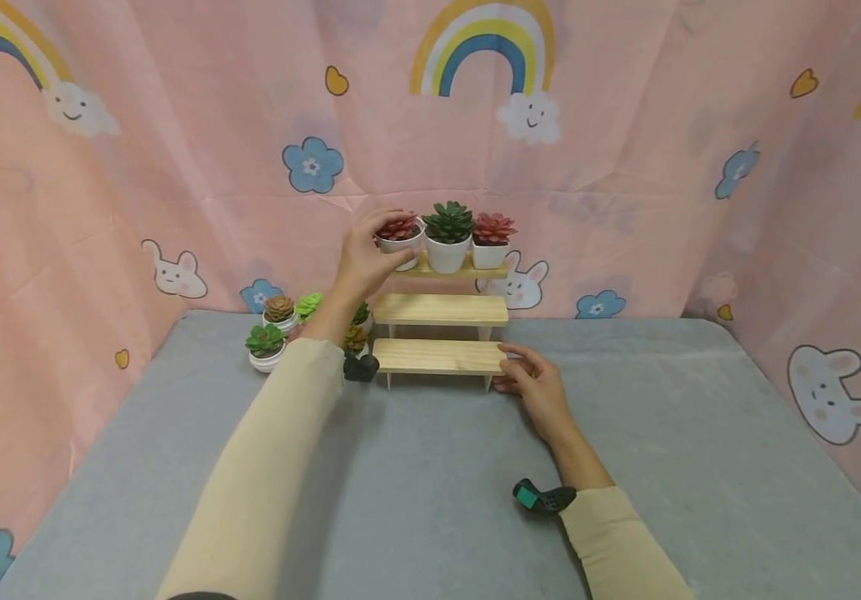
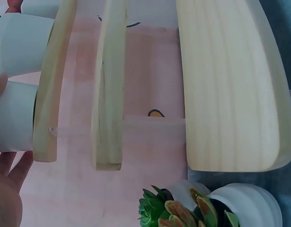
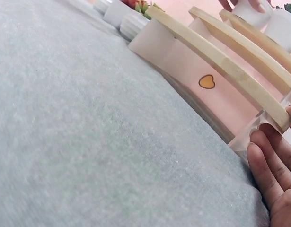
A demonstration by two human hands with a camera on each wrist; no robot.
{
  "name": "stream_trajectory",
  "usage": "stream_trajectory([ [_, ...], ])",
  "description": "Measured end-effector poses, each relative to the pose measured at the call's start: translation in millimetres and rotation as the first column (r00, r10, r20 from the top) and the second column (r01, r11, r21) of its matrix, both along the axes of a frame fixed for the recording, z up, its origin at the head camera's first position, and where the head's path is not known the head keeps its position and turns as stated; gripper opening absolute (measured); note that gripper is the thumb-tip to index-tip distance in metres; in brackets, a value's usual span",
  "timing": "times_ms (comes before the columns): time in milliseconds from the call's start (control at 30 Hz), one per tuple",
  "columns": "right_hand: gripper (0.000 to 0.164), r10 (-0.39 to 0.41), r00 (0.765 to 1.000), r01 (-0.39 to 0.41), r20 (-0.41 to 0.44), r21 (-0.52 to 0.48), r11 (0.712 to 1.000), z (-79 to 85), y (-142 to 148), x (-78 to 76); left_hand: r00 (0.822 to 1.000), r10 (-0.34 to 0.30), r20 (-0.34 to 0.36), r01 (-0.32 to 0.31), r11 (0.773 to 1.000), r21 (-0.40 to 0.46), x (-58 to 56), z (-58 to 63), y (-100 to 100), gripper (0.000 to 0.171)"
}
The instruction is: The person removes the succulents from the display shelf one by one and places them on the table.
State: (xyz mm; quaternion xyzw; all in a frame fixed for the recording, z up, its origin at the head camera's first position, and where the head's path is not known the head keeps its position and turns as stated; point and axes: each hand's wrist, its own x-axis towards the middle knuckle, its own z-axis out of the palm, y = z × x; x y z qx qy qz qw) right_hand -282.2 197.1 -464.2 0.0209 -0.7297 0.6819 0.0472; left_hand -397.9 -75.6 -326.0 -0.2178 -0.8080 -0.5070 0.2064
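My left hand (image 1: 361, 260) grips a white pot with a red succulent (image 1: 402, 228) at the left end of the top tier of a three-tier wooden stand (image 1: 438, 357). The left wrist view shows that white pot (image 2: 15, 118) against the top plank, thumb on one side and fingers on the other. Beside it on the same tier are a green succulent (image 1: 448, 223) and another red succulent (image 1: 493, 229), both in white pots. At the right end of the bottom plank, my right hand (image 1: 538, 392) holds the stand, thumb at the plank's edge and fingers (image 3: 268, 161) by the clear support.
Left of the stand, several small potted succulents (image 1: 265, 340) stand on the grey cloth-covered table (image 1: 430, 483), partly hidden by my left arm. The middle plank (image 1: 441, 309) and bottom plank bear no pots. A pink patterned curtain (image 1: 625, 242) hangs behind and around the sides.
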Motion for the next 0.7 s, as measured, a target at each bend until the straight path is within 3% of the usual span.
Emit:
stream_trajectory([
  [467, 0.035, 0.008, 1.000, -0.008, -0.015, 0.011, 1.000, -3.4, -4.7, 0.1, 1.000, 0.023, 0.002, -0.023, 1.000, 0.009, 14.6, -1.7, -9.1, 0.048],
  [700, 0.036, 0.006, 1.000, -0.006, -0.020, 0.007, 1.000, 0.2, -1.4, -1.6, 1.000, 0.022, -0.007, -0.022, 0.999, 0.029, 28.6, -1.5, -15.2, 0.047],
])
